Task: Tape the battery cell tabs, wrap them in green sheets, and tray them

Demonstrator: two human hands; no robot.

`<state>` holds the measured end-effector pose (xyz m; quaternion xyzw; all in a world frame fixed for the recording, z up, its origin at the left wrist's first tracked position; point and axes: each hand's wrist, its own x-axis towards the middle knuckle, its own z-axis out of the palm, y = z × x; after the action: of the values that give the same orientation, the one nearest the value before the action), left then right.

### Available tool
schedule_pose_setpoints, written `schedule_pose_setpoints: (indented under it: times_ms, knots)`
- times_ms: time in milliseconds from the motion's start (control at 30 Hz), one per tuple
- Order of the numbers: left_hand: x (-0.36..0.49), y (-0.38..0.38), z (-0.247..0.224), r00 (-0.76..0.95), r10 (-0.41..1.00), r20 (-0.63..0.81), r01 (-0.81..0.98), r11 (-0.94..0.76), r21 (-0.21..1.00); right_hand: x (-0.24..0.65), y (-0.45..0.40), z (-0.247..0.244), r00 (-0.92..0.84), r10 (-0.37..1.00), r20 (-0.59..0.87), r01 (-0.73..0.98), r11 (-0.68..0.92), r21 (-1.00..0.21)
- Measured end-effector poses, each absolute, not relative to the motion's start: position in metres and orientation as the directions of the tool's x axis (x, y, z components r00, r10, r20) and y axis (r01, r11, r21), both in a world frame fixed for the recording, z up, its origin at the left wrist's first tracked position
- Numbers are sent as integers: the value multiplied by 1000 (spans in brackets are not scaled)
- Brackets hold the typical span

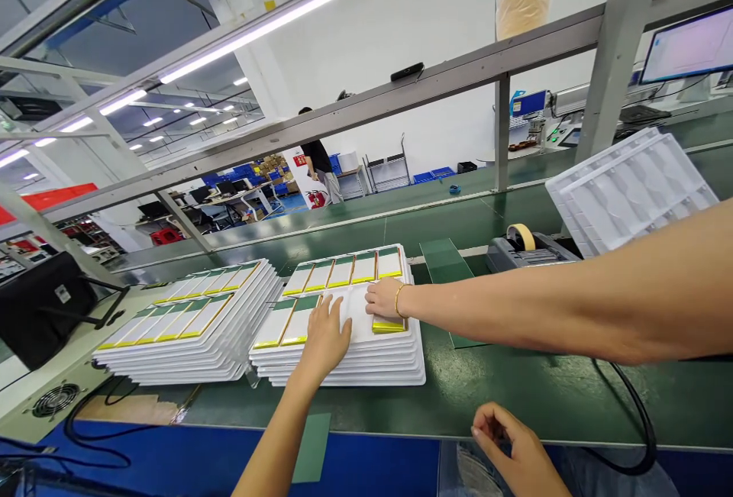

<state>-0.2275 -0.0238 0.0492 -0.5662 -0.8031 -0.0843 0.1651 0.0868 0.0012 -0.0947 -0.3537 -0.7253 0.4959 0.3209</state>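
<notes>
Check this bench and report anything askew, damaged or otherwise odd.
The left stack of white trays looks askew: its layers fan out unevenly at the side. A small green sheet juts past the bench's front edge, and the brown sheet near the fan looks ragged-edged. No spill shows.

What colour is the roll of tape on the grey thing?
The roll of tape is pale yellow. It shows best in the head view, the only one here.
</notes>
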Motion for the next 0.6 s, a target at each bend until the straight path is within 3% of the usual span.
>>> schedule_pose_setpoints:
  times_ms: [500,600]
  knots:
    - [-195,-38,55,-191,906,377,977,214,-18,87,3,-96,-563,821,93,238,268,-934]
    - [-163,-40,65,-153,910,385,986,116,118,86,3,-100,-547,833,80,206,227,-952]
